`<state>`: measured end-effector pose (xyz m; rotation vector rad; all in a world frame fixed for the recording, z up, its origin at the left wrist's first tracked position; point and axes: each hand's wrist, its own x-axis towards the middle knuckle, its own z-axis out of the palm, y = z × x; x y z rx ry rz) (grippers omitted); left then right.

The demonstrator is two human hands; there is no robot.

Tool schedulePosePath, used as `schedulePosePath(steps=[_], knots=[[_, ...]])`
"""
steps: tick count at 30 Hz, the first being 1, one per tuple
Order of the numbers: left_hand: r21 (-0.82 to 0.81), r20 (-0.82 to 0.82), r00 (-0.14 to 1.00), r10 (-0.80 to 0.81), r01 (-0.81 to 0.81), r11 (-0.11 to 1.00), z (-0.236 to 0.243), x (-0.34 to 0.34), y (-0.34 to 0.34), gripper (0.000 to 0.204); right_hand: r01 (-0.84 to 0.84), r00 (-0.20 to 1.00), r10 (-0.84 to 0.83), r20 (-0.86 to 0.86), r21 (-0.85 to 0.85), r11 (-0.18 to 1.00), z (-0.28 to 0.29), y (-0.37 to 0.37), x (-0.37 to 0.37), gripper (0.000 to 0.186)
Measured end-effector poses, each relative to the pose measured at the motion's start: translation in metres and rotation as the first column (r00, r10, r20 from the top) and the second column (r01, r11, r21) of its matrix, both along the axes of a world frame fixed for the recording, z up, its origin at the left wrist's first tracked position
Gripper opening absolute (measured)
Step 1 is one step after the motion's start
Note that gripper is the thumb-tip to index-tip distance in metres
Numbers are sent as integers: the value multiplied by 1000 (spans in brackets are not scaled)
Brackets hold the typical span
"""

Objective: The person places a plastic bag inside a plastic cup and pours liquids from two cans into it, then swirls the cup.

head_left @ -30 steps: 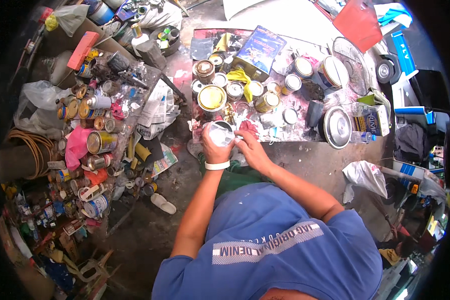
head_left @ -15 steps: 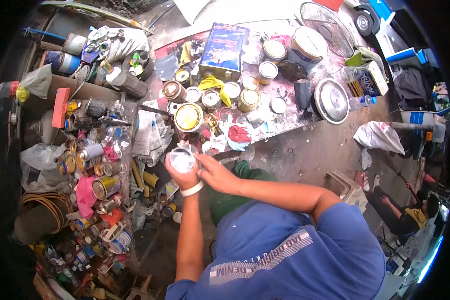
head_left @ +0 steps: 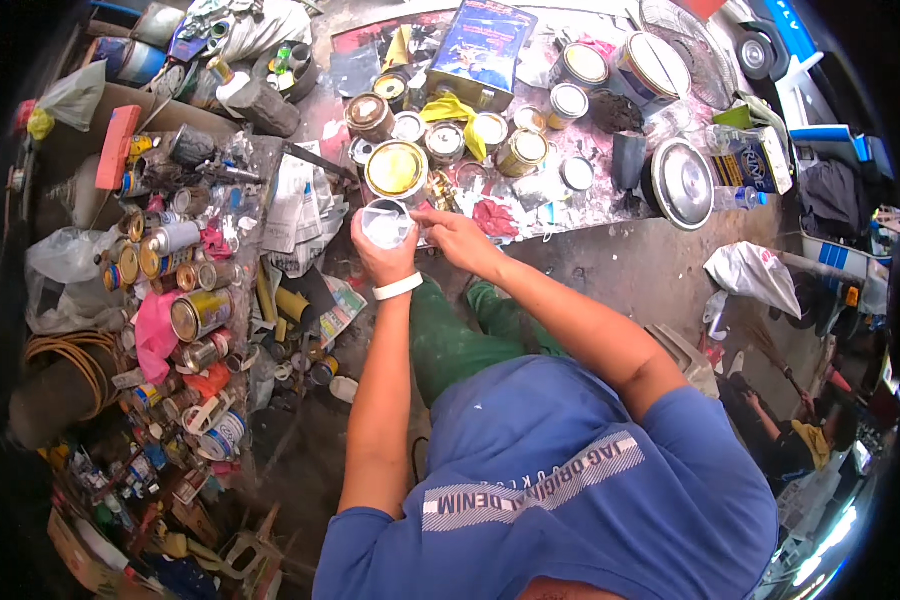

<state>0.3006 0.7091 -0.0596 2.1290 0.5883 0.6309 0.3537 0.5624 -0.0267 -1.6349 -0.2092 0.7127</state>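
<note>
Cans and blue tin crowding stained worktop, newspapers, grey floor, left grip curled round clear cup, right grip unclear

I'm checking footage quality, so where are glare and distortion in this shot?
Head view: highlights on the round silver lid, overexposed streaks at lower right; head view: black corners, shapes bending toward the rim; head view: clear cup in left hand looks pale.

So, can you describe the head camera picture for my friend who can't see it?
Someone's left hand holds a clear cup, the right hand close beside it. In front, a messy table carries cans and a big blue tin; more cans crowd the left side.
</note>
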Motion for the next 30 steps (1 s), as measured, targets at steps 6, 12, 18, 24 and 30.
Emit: schedulePosePath(steps=[6, 12, 18, 24, 30], knots=[[-99, 48, 999, 5, -1, 995, -15, -5, 4, 101, 91, 989, -80, 125, -80, 993, 10, 17, -17, 48], [-112, -53, 991, -120, 114, 987, -1, -9, 16, 104, 156, 982, -138, 130, -134, 979, 14, 28, -23, 48], [-170, -103, 898, -429, 409, 897, 17, -17, 44, 110, 231, 957, -170, 237, -260, 938, 21, 36, -29, 52], [-533, 27, 801, -598, 517, 670, 20, -21, 78, 90, 340, 930, -288, 230, -234, 911, 3, 45, -40, 51], [-511, -43, 805, -592, 492, 705, 16, -13, 98, 52, 522, 840, -457, 293, -203, 828, 8, 57, -51, 31]])
